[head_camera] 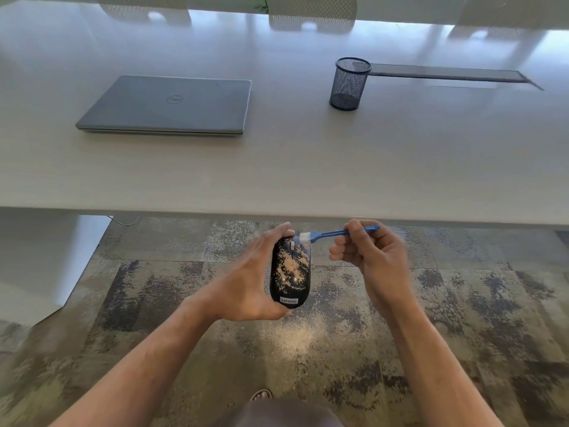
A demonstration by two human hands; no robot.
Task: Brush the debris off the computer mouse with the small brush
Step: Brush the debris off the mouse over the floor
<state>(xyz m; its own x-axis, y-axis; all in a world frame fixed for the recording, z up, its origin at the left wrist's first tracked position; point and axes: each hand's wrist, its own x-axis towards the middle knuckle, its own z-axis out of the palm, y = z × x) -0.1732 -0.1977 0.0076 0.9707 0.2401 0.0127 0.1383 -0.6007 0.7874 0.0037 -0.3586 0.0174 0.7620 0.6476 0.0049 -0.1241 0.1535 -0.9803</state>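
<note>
Mouse (290,269) held off table edge, above carpet (431,349), cradled in left hand (246,285), fingers curled round its side. Brush (335,233) pinched in right hand (369,257), fingers closed on handle, bristles touching mouse front by wheel. Debris (292,263) spread across top. Short strokes best drawn away from wheel gap, mouse tilted. Counted: one mouse, one brush, one laptop (167,104), one mesh cup (349,84).

Black tan-speckled mouse (291,269), blue brush (331,233)

Black computer mouse (290,272), speckled with tan debris (292,262), is held lengthwise above the floor. Small blue brush (331,233): white bristles are laid on its front end.
</note>
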